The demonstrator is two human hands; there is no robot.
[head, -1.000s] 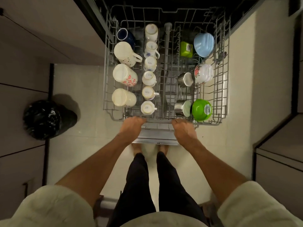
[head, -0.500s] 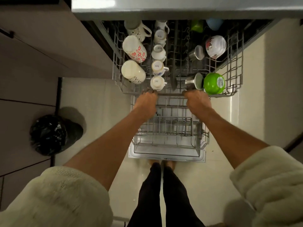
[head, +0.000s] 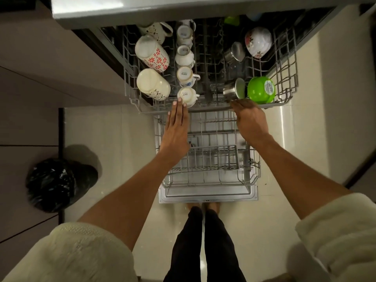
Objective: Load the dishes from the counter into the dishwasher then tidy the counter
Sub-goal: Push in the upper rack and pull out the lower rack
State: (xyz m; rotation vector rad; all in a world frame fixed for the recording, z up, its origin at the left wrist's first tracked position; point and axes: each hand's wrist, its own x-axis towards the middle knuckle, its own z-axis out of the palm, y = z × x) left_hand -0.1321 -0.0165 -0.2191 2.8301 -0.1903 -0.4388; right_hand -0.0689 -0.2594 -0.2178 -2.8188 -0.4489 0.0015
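left hand (head: 176, 127) – fingers straight, pressing upper rack (head: 213, 107) front | right hand (head: 251, 119) – fingers relaxed, touching rim | risk: uneven shoving rattling small cup (head: 186, 96), steel cup (head: 234, 90) loose

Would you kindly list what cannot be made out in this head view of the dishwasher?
- Back of the upper rack: hidden under the counter edge.
- Green item at the back: mostly covered, kind unclear.
- Label on the green bowl: too small to read.
- Right hand: blurred, fingers unclear.
- Bin bag contents: hidden.
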